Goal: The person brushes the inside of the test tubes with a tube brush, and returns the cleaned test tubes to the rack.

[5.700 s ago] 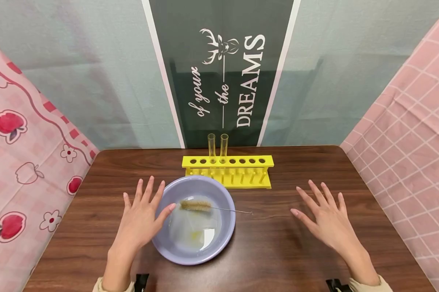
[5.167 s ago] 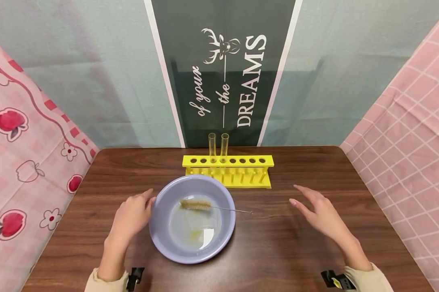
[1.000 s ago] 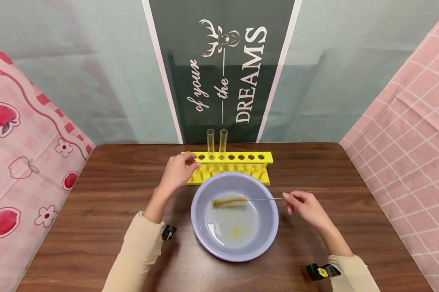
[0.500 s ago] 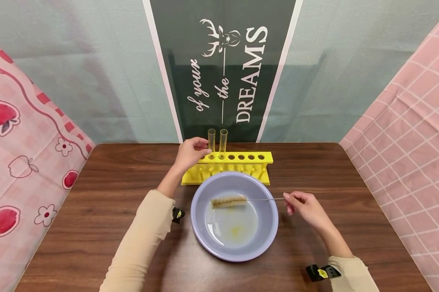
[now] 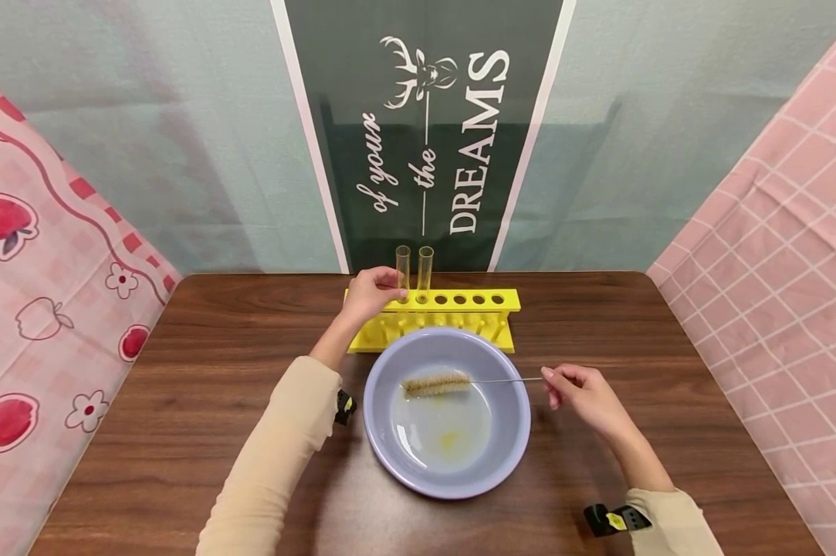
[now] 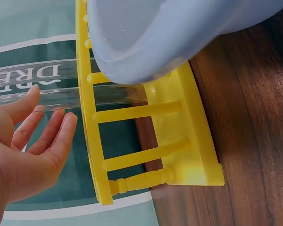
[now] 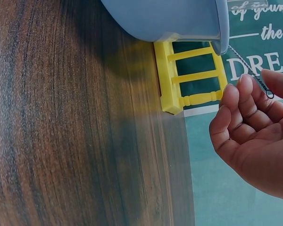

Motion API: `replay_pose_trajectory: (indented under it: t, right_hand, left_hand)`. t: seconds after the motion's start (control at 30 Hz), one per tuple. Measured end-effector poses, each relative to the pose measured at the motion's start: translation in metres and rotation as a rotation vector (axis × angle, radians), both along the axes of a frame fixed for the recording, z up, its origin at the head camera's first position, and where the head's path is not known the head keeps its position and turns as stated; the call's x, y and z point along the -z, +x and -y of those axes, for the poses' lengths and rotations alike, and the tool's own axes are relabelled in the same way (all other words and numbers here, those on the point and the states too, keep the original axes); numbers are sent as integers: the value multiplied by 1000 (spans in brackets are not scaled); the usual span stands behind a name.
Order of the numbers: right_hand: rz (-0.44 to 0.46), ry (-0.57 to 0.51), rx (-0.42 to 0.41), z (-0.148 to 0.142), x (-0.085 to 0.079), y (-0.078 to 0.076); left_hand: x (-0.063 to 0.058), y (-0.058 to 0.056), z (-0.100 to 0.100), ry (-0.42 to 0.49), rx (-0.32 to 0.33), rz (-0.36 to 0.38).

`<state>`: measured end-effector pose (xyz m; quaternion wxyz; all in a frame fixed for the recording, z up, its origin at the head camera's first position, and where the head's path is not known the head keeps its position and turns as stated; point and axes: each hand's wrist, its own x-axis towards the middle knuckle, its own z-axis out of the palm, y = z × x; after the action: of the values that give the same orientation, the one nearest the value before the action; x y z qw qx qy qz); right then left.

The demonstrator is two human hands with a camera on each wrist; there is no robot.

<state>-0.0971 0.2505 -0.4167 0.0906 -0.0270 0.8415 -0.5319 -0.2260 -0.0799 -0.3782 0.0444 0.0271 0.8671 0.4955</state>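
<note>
Head view: your right hand (image 5: pixel 587 395) pinches the brush (image 5: pixel 437 384); your left hand (image 5: pixel 369 296) is at a test tube (image 5: pixel 404 265), hold indeterminable.

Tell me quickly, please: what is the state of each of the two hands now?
Left hand: holding the left-hand test tube in the yellow rack.
Right hand: closed, pinching the brush's wire handle.

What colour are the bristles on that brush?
The bristles are golden tan, seen best in the head view.
</note>
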Motion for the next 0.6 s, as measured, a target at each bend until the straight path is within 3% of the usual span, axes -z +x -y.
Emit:
replay_pose_trajectory:
  t: [0.6]
  right_hand:
    - [4,-3,-3,0,0,0]
  left_hand:
    - [5,-3,-3,25,3,-38]
